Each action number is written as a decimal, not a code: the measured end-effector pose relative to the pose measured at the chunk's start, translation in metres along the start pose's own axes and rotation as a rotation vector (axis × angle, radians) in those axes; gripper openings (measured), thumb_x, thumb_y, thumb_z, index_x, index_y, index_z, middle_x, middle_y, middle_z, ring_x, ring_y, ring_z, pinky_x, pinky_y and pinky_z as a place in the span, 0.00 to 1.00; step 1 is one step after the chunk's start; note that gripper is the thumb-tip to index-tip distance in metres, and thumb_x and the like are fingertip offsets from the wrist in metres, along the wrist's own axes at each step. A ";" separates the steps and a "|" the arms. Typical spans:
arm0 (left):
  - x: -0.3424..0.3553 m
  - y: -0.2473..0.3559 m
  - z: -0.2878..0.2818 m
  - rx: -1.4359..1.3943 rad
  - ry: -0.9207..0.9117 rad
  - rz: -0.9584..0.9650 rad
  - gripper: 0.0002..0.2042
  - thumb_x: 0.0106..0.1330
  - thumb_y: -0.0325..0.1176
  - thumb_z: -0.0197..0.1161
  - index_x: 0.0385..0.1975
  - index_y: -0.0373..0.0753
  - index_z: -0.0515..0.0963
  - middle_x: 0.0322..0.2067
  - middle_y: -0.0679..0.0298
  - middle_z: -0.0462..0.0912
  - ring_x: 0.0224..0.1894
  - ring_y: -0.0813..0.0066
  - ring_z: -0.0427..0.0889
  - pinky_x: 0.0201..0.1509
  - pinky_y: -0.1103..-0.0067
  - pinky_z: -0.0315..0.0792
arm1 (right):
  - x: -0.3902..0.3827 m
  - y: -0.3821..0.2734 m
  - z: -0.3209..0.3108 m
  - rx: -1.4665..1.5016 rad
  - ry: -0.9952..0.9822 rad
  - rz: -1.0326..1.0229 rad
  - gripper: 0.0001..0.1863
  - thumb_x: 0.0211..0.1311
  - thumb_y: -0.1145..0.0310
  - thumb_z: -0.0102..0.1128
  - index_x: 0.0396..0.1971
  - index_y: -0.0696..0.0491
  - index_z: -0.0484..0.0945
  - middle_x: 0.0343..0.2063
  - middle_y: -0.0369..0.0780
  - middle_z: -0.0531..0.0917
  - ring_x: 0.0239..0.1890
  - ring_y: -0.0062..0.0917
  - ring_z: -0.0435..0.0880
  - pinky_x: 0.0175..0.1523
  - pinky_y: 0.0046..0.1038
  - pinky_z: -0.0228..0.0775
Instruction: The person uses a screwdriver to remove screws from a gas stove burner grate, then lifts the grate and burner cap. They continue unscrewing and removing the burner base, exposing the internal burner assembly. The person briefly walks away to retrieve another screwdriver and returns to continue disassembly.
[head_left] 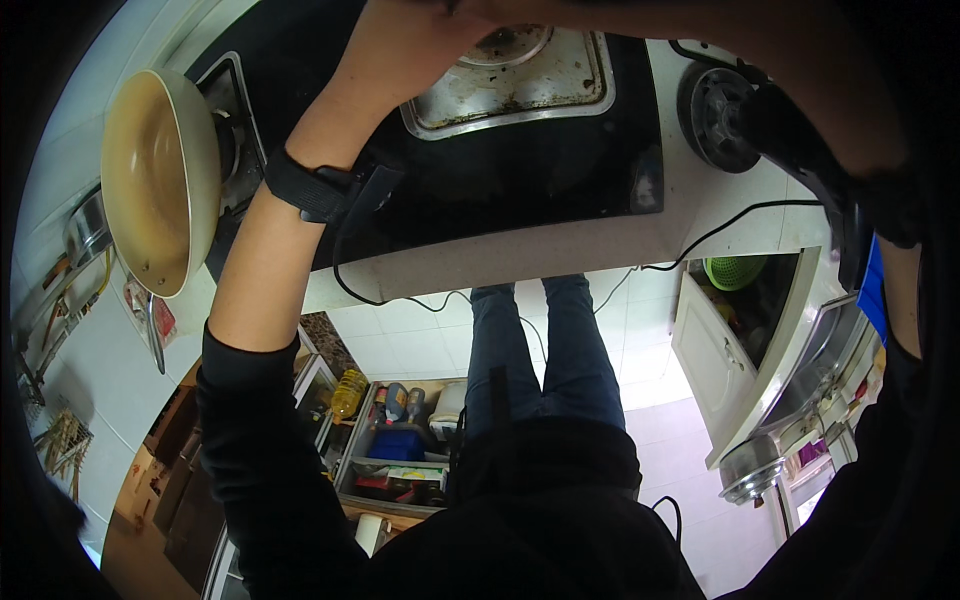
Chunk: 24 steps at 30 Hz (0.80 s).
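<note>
My left hand [415,45] reaches over the black glass gas stove [500,190], with a black strap [310,185] around the wrist. My right forearm [800,60] crosses from the right, and the right hand [515,10] meets the left at the top edge. The fingers of both are cut off or hidden, so I cannot tell what they hold. Just beneath them lies a square metal drip tray [530,95], stained with brown and black grime. A round black burner part [718,118] rests on the white counter to the right, close to my right arm.
At the left a beige frying pan [150,185] sits by another burner grate [235,130]. Below, a pulled-out drawer [390,455] holds bottles and packets. A cabinet door [712,365] hangs open at the right, with a green basket [733,272] inside. Black cables [735,215] trail along the counter edge.
</note>
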<state>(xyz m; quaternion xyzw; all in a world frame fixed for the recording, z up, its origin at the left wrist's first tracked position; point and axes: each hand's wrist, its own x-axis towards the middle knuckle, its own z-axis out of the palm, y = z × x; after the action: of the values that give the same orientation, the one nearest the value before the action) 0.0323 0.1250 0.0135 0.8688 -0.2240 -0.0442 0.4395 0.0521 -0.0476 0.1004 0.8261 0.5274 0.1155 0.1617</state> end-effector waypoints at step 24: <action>-0.056 -0.028 -0.008 -0.072 0.421 -0.160 0.12 0.63 0.36 0.76 0.36 0.36 0.81 0.27 0.63 0.84 0.28 0.78 0.81 0.34 0.81 0.74 | -0.009 -0.112 0.154 0.765 0.070 0.917 0.16 0.63 0.55 0.67 0.39 0.53 0.82 0.37 0.42 0.86 0.40 0.38 0.88 0.43 0.37 0.81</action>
<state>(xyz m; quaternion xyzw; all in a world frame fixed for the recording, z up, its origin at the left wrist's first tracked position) -0.0058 0.1688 -0.0103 0.8575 -0.0560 0.0955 0.5024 0.0108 -0.0347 -0.0854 0.9648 0.1260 0.0024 -0.2309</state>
